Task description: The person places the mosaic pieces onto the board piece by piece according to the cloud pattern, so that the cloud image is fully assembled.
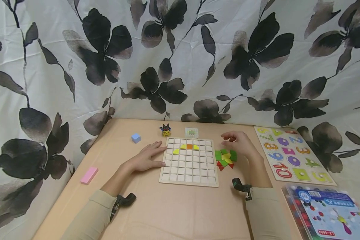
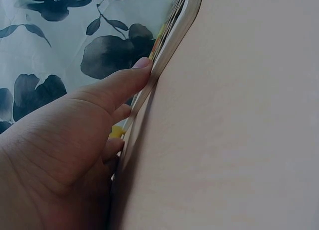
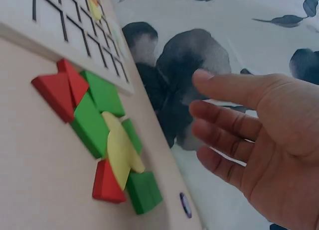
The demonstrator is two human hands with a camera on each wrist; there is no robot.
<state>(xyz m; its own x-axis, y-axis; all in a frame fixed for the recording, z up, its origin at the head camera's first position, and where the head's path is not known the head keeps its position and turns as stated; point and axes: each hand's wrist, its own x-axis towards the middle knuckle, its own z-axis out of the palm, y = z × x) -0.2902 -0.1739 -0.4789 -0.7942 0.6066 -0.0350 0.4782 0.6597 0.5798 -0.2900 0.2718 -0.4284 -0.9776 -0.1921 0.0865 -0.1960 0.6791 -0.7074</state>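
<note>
A white grid board (image 1: 188, 173) lies on the table, with an orange tile (image 1: 189, 146) between two yellow pieces in one row and another yellow piece (image 1: 175, 151) lower left of them. My left hand (image 1: 147, 157) rests at the board's left edge, its thumb (image 2: 134, 78) and fingers extended against the frame. Beyond the board's right edge, my right hand (image 1: 238, 141) hovers near a small pile of green blocks (image 3: 89, 125), red triangles (image 3: 55, 93) and yellow pieces (image 3: 119, 150). The right fingers are loosely bent with nothing between them.
Behind the board stand a small dark-and-yellow figure (image 1: 166, 130) and a patterned card (image 1: 191, 132). A blue cube (image 1: 136, 138) and a pink block (image 1: 89, 175) lie to the left. To the right are a number puzzle board (image 1: 288, 155) and a clear box of beads (image 1: 333, 211).
</note>
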